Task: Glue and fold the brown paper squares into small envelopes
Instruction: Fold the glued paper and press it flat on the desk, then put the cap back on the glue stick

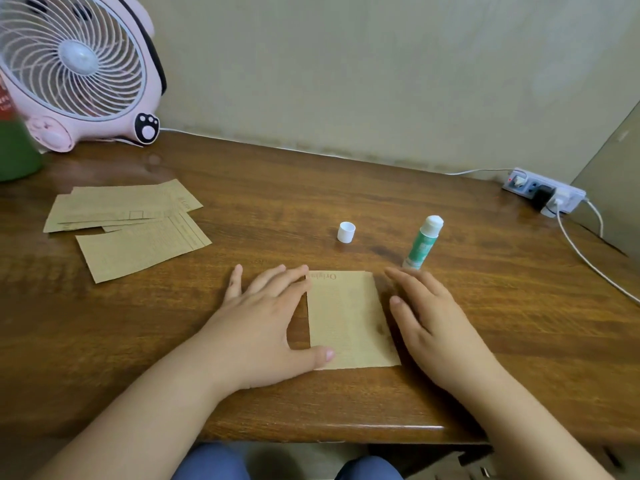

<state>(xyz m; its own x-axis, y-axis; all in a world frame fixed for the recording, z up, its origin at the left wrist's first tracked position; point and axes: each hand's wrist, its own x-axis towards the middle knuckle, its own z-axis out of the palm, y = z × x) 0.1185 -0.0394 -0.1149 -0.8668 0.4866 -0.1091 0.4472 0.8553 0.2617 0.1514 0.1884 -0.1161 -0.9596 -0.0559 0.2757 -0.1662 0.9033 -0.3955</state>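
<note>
We observe two bare forearms without sleeves, watch, or rings on the left hand and right hand. Blue trousers cover both knees.

Fan at 10 o'clock cut by top and left edges. Green bottle at 9 o'clock blurred, cropped by left edge; red label unreadable. Brown paper near centre: left edge partly under left hand fingers and thumb, right edge partly behind right hand; print too faint to read. Paper stack at 9 o'clock: lower sheets overlapped, print illegible. Glue stick base hidden behind right fingertips. Cable at 3 o'clock exits right edge.
</note>
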